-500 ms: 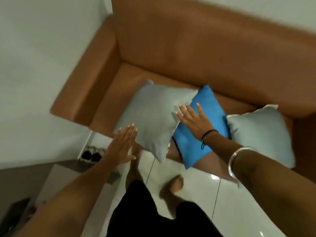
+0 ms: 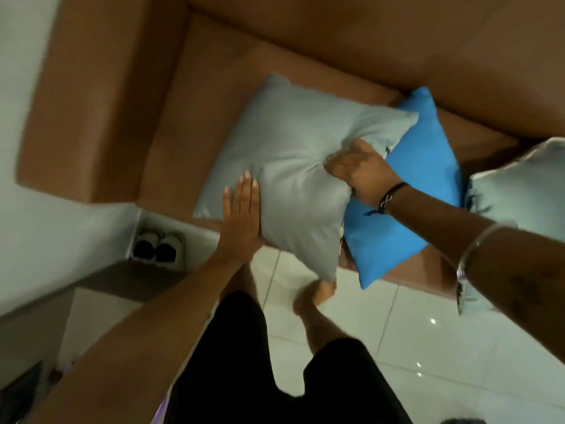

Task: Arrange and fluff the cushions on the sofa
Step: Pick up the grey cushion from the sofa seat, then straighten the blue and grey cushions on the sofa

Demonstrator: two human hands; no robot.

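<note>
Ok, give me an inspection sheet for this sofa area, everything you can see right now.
Surface: brown sofa, seat partly bare at its left end.
Job's things: grey cushion overlapping blue cushion; second grey cushion at right edge.
Clutter: pair of shoes in a nook beside the armrest.
Grips: left hand flat and open against the grey cushion's edge; right hand clenched, bunching its fabric.
Cables: nothing seen.
Surroundings: glossy tiled floor, pale wall, bare feet below.

Second grey cushion (image 2: 516,185) cut by right edge — blue cushion (image 2: 422,191) partly covered, perhaps half.
</note>
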